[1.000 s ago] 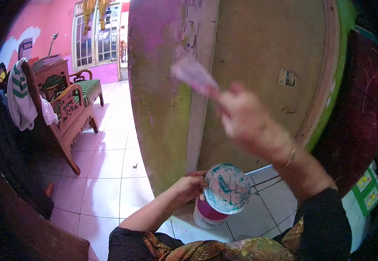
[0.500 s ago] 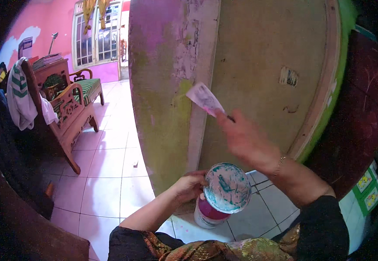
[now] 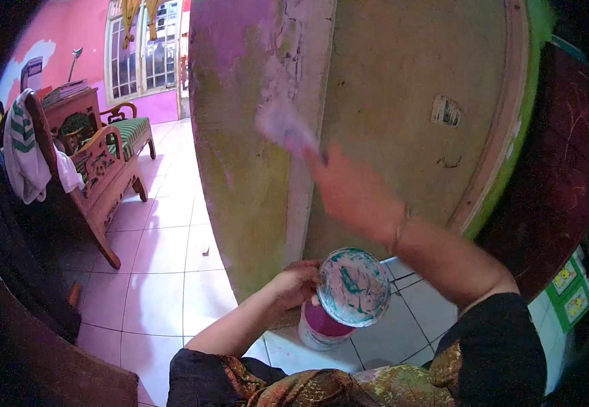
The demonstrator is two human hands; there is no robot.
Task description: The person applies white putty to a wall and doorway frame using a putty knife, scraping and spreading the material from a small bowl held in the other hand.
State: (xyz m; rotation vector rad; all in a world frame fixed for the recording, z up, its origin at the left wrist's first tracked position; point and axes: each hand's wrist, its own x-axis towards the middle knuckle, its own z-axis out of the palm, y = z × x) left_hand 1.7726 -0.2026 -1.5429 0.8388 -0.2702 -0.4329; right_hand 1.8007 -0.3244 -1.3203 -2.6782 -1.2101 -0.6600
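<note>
one patchy purple and yellow-green wall (image 3: 240,169). before it, on a raised, bent arm, the right hand (image 3: 359,193), clenched. near the wall's foot, on a forearm slanting inward, the left hand (image 3: 299,283), curled in a grasp. also near that foot, a magenta-and-white bucket (image 3: 323,322). just above the bucket, held by its rim in the left hand, a smeared round disc (image 3: 354,287). close before the wall, in the right fist, a blurred scraper (image 3: 286,127), blade pointing up and leftward, long axis slanting down to the right; touching the wall or not, cannot tell.
</note>
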